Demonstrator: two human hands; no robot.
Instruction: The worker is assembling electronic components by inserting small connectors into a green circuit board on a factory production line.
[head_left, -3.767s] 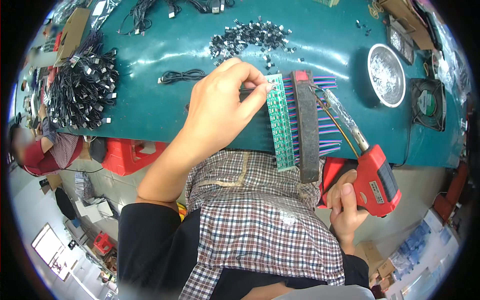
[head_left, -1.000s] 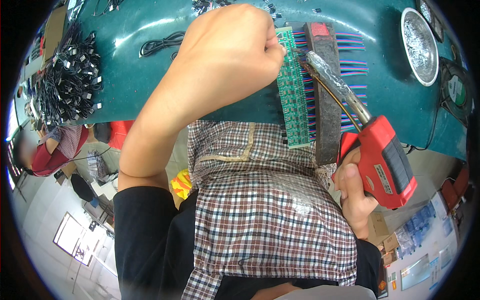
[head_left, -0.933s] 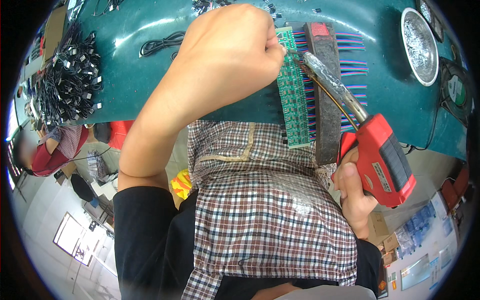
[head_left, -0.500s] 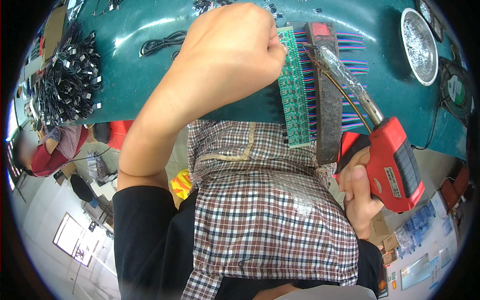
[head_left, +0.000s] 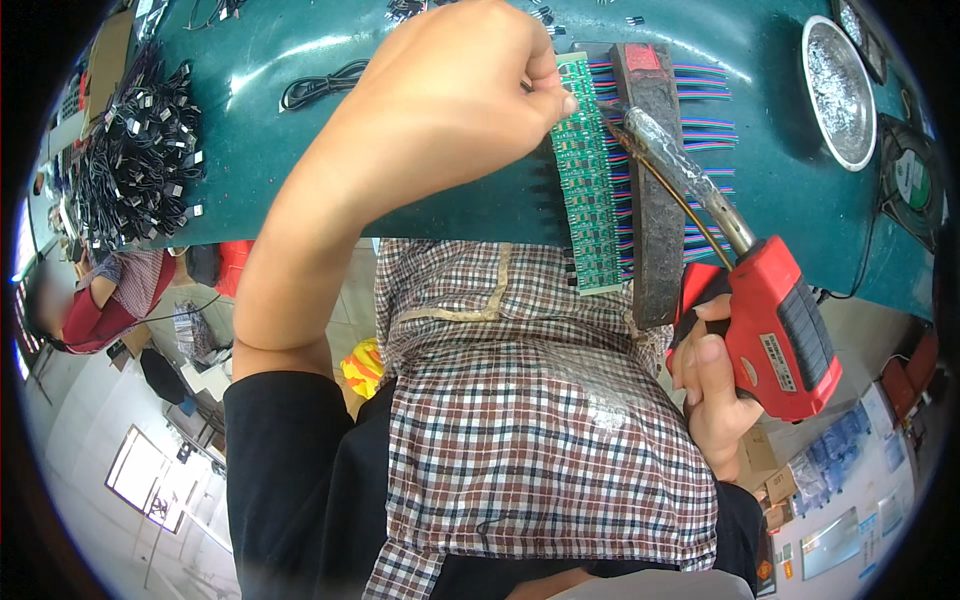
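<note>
My left hand is closed in a pinch at the far left edge of a long green circuit board. A small dark bit shows between its fingers; what it holds is mostly hidden. My right hand grips a red soldering gun with a worn metal barrel and a thin brass-coloured tube below it. The gun's tip reaches over the board's right edge, close to my left thumb. Thin multicoloured wires run right from the board, under a dark heavy bar lying across them.
A heap of black cables lies at the left of the green table, and a coiled black cable rests behind my left forearm. A metal bowl and a small fan are at the right. Another person sits at far left.
The soldering gun has moved slightly toward me and to the left, its tip lower along the board. My left hand has shifted a little left, still pinched. The board and bar stay put.
</note>
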